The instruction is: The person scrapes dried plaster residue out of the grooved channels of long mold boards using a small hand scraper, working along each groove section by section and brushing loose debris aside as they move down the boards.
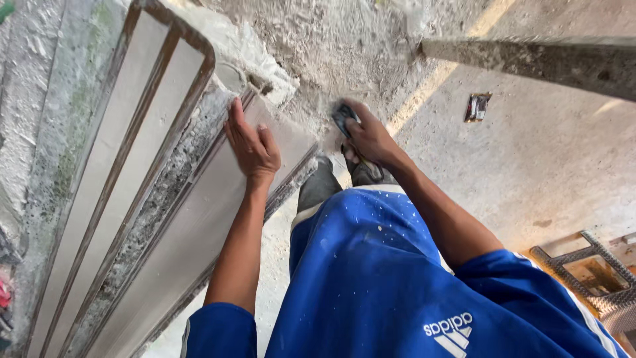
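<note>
**A:** Left hand, where is it?

**B:** My left hand (252, 144) lies flat, fingers spread and pressed palm-down on the pale face of a large tile (199, 219) that leans on edge against the rough wall (30, 99). No grip closed on it, just the open palm against the surface near the tile's upper end.

**A:** And the right?

**B:** My right hand (368, 138) has its grip pressed together around a small dark tool (344, 118), fingers wrapped over it. The tool sits at the tile's far corner, by the crumbly mortar (331, 46) there. What kind of tool it is, I cannot tell; it is mostly hidden by my fingers.

**A:** Around you?

**B:** More tiles (126, 113) stand on edge further left, brown-edged, with grey mortar crust between them. Dusty concrete floor (550, 159) below. A small wrapper (477, 107) lies on it, well apart from my right hand. A metal mesh frame (596, 272) sits at the lower right. My dark boots (344, 179) are just beside the tile's foot.
</note>
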